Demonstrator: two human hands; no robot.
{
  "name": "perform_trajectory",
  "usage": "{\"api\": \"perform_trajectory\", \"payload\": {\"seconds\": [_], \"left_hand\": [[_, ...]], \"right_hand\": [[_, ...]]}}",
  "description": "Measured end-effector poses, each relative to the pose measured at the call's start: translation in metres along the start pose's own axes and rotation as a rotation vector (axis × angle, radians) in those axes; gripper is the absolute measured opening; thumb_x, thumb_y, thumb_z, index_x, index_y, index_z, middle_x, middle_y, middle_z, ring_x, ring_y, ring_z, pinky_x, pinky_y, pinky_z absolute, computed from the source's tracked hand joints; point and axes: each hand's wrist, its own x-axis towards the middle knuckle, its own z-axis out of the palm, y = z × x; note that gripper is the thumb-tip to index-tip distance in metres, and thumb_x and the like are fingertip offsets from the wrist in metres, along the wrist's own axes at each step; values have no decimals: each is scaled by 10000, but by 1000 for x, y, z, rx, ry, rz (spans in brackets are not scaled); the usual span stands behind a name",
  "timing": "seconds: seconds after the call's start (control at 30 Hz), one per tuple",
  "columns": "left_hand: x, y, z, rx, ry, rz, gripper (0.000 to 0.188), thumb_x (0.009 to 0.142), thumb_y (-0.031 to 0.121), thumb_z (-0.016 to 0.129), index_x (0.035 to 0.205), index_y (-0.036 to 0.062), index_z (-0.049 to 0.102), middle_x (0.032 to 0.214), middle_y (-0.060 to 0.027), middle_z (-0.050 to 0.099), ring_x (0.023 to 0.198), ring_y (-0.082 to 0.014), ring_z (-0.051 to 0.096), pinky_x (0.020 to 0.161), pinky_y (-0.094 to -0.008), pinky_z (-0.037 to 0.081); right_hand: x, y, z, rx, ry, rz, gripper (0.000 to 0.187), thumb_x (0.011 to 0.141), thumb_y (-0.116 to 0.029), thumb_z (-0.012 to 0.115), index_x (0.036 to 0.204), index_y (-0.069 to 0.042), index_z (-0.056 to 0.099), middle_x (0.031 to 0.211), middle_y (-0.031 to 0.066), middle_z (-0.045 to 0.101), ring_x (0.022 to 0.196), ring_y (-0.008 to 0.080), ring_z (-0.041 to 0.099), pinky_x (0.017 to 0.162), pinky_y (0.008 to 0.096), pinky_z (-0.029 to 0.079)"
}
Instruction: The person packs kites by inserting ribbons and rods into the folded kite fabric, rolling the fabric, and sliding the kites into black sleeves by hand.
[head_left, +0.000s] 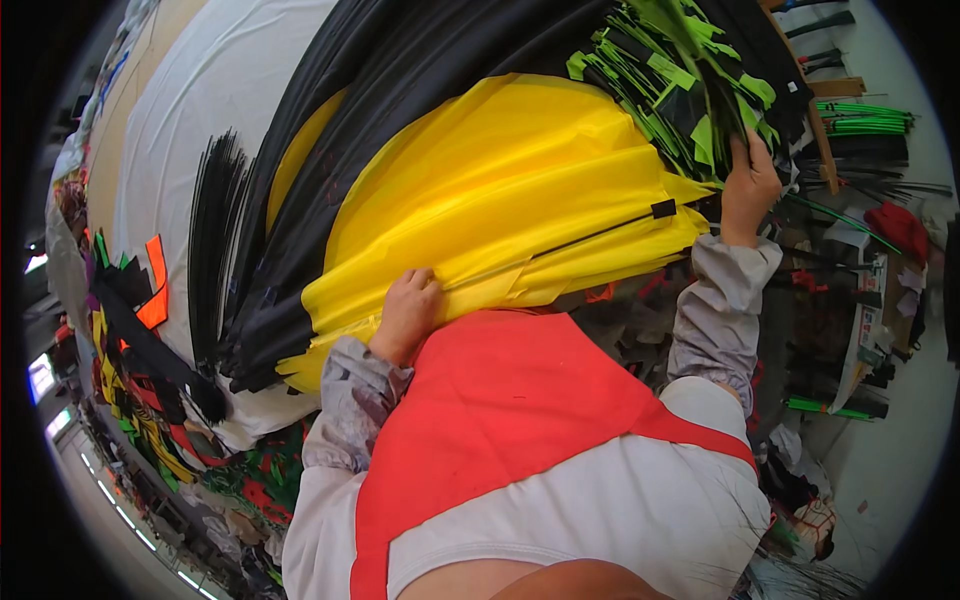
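A stack of yellow fabric panels (480, 190) with black parts spreads across the work surface before me. My left hand (408, 312) lies at the near edge of the yellow fabric, its fingers curled on the cloth beside a thin black rod (590, 231). The rod runs along the top panel towards a small black patch (663, 208). At the right end of the stack my right hand (750, 192) is closed round a dark green-edged strip (712, 85), which rises away from me. Beneath that strip lies a pile of black and bright green fabric-tipped pieces (665, 90).
White cloth (165, 200) covers the left of the table, with a bundle of black rods (217, 240) on it. An orange strip (155, 285) and mixed fabric pieces lie at the left edge. Racks at the right hold green rods (860, 118) and a red cloth (898, 232).
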Motion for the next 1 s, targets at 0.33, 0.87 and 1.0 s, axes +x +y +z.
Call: {"api": "perform_trajectory", "payload": {"seconds": [0.33,0.87,1.0], "left_hand": [[-45,2,2,40,150,44,112,794,118,587,883,49,576,885,-144,578,882,-337,581,789,-396,484],[-166,25,-106,-41,197,-155,70,722,64,615,783,60,581,793,-97,601,749,-309,594,677,-400,503],[-221,25,-122,-144,330,-284,96,708,36,633,793,72,610,740,-83,594,731,-296,575,659,-395,486]], "right_hand": [[-39,-116,33,63,-248,-383,188,840,-90,714,1027,-88,730,947,113,720,854,288,696,737,333,533],[-136,-189,142,175,-975,-706,60,845,-134,639,865,-83,663,785,132,657,756,332,660,628,405,505],[-221,-191,131,300,-1301,-719,134,826,-116,590,921,-104,683,828,151,670,773,359,661,670,420,521]]}}
